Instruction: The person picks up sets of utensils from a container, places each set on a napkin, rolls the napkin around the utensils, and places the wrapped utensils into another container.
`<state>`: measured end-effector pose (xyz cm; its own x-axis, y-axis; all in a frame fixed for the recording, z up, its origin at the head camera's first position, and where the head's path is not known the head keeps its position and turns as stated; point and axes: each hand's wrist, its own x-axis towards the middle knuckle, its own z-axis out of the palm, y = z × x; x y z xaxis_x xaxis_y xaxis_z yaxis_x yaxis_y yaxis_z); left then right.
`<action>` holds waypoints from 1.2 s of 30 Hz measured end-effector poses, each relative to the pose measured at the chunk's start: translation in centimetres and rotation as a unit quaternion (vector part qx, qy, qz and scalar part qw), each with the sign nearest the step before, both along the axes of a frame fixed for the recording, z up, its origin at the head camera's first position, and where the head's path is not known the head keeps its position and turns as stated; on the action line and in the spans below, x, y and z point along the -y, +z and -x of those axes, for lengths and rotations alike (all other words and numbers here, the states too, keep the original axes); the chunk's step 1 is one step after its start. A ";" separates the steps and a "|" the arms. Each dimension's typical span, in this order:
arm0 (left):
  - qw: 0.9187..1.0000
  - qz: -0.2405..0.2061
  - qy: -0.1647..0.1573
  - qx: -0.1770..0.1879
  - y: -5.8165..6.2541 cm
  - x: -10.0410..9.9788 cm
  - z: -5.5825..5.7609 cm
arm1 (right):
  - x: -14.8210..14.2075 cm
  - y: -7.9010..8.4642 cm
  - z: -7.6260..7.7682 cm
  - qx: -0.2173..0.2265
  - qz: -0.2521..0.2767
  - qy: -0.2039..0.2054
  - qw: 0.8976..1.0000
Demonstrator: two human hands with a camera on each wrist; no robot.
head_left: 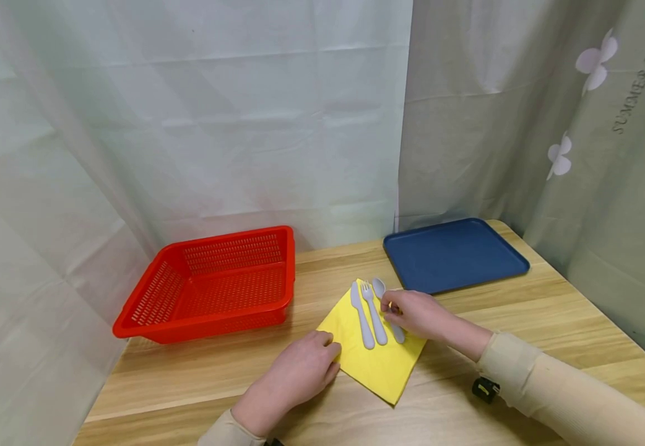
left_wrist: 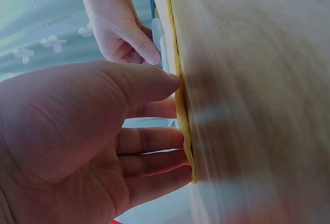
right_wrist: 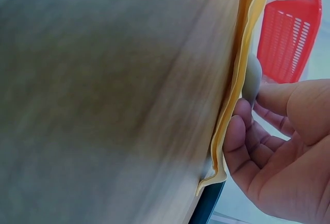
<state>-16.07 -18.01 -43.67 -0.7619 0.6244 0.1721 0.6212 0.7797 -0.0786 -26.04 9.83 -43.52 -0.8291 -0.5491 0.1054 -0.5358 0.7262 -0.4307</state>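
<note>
A folded yellow napkin [head_left: 380, 371] lies turned like a diamond on the wooden table. On it, side by side, are a pale grey knife [head_left: 362, 317], a fork [head_left: 375, 314] and a spoon [head_left: 379, 287]. My right hand [head_left: 419, 314] pinches the spoon by its handle, hiding part of it; the right wrist view shows the handle end [right_wrist: 251, 79] beside the thumb. At the napkin's left edge rests my left hand [head_left: 307, 364]. In the left wrist view its thumb and fairly straight fingers [left_wrist: 154, 159] touch the napkin's edge [left_wrist: 180, 100].
A red perforated plastic basket [head_left: 205, 316] stands at the back left of the table. Toward the back right lies a dark blue tray [head_left: 456, 257], its near left corner close to the cutlery. Light curtains [head_left: 267, 124] hang behind the table and along the sides.
</note>
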 end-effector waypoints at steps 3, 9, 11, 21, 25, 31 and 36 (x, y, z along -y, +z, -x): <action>1.000 0.000 -0.001 0.001 0.0 0.0 0.0 | 0.0 -0.1 0.0 -0.007 -0.002 0.002 1.000; 1.000 -0.001 -0.002 -0.001 0.1 0.0 0.0 | 0.0 -0.3 0.1 -0.015 0.001 0.006 1.000; 1.000 -0.001 -0.003 0.000 0.1 0.0 0.0 | 0.0 -0.4 0.2 -0.019 0.002 0.008 1.000; 1.000 0.004 -0.003 0.000 0.0 0.0 0.1 | 0.0 -0.4 0.1 -0.039 -0.008 0.009 0.999; 1.000 0.004 -0.004 -0.001 0.0 0.0 0.1 | -0.1 -0.4 0.0 -0.043 -0.010 0.012 0.999; 1.000 0.005 -0.002 0.003 0.0 0.0 0.1 | -0.1 -0.4 -0.1 -0.062 -0.010 0.021 0.998; 1.000 0.002 0.000 0.004 0.1 -0.1 0.1 | -0.2 -0.4 -0.3 -0.081 -0.008 0.026 0.996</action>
